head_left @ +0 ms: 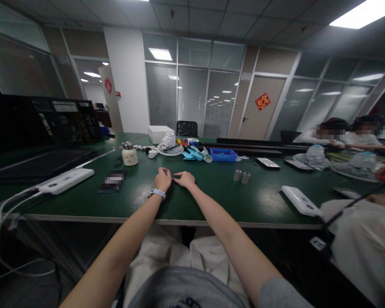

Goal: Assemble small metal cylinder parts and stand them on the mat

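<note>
My left hand (163, 179), with a pale watch on its wrist, is over the green table, its fingers pinched together. Facing it from the right, my right hand (185, 179) is closed too, thumb and fingertips pointing at the left hand. Between the fingertips something small and dark shows, too small to name. Two grey metal cylinders (237, 175) stand on the table to the right of my hands. Beyond the hands lie light blue fan blades (195, 154) and a white fan with a round grille (169, 149).
A blue tray (223, 155) stands behind the cylinders. To the left are a cream jar (130, 155), a dark packet (114, 182) and a white power strip (67, 181) with cables. A white device (300, 201) lies at right, near a seated person's leg. Other people sit at the far right.
</note>
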`<state>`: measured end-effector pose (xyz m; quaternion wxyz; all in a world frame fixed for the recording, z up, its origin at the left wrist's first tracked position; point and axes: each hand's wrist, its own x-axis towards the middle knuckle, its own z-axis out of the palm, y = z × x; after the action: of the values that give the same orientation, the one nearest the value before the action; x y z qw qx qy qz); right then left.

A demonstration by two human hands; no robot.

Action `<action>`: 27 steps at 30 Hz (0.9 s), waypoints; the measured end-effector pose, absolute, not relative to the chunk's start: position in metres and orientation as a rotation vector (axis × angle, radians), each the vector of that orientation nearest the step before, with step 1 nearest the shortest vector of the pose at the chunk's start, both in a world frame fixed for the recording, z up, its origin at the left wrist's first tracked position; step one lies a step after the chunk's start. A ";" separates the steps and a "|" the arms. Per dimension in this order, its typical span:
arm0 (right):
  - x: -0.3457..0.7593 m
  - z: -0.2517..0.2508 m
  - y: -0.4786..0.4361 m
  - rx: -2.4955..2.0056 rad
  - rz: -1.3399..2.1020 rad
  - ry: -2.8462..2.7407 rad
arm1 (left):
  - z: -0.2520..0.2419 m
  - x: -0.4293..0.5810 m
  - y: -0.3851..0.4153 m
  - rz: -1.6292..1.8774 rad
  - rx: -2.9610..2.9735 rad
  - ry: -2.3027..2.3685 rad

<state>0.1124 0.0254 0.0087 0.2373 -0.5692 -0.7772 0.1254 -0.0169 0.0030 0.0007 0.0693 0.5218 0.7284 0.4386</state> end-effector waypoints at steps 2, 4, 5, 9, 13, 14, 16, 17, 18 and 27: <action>0.107 0.007 0.024 -1.578 0.322 -2.111 | 0.001 -0.017 0.003 1.321 1.572 2.194; 0.109 0.008 0.022 -1.579 0.311 -2.092 | 0.001 -0.017 0.002 1.327 1.574 2.191; 0.115 0.010 0.020 -1.570 0.287 -2.081 | 0.001 -0.016 0.002 1.330 1.576 2.186; 0.166 0.025 0.015 -1.489 -0.070 -1.955 | 0.003 -0.016 0.000 1.312 1.581 2.168; 0.252 0.039 0.010 -1.600 -0.403 -1.607 | 0.003 -0.016 0.001 1.285 1.571 2.173; 0.274 0.039 0.010 -1.666 -0.443 -1.508 | 0.003 -0.016 0.002 1.283 1.571 2.174; 0.312 0.036 0.008 -1.789 -0.485 -1.344 | 0.002 -0.016 0.002 1.284 1.577 2.178; 0.327 0.034 0.008 -1.843 -0.483 -1.283 | 0.002 -0.016 0.002 1.282 1.580 2.183; 0.338 0.031 0.008 -1.889 -0.469 -1.239 | 0.002 -0.016 0.002 1.280 1.582 2.188; 0.353 0.027 0.012 -1.961 -0.348 -1.184 | 0.008 -0.015 -0.001 1.239 1.572 2.197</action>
<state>0.3529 0.0118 0.0270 0.4006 -0.7754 -0.4683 -0.1374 -0.0151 -0.0015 0.0079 0.0848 0.5269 0.7366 0.4154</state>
